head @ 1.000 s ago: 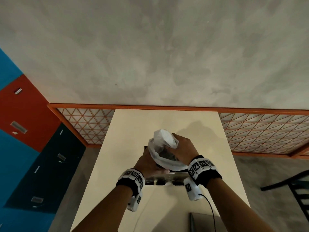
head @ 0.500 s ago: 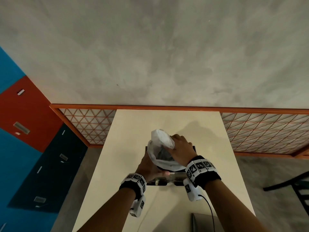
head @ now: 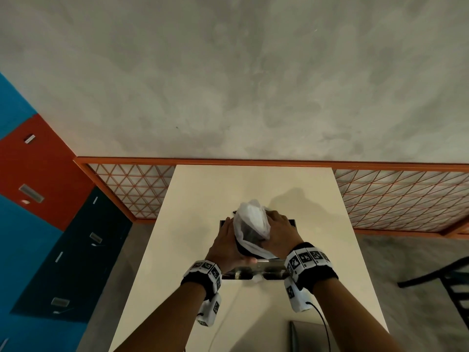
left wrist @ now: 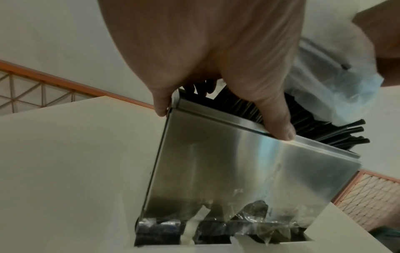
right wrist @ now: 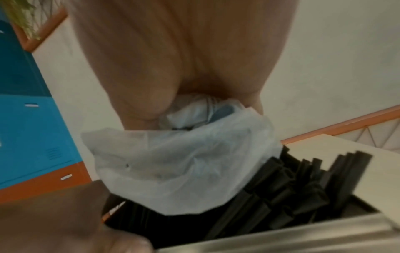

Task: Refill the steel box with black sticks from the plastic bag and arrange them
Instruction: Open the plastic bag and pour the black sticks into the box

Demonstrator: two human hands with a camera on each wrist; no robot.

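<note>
A steel box stands on the cream table. My left hand grips its left top rim, thumb on the near edge. My right hand grips the bunched top of a white plastic bag held upended over the box. Black sticks poke out of the bag's mouth into the box and lean at angles above its rim.
A crumpled clear wrapper lies at the box's foot. A grey flat object sits at the table's near right edge, with a cable running from my right wrist. A dark chair stands to the right; lattice railing runs behind the table.
The bag has been lowered further over the box and both hands have moved slightly away from me with it. More of the box's near wall shows below my hands.
</note>
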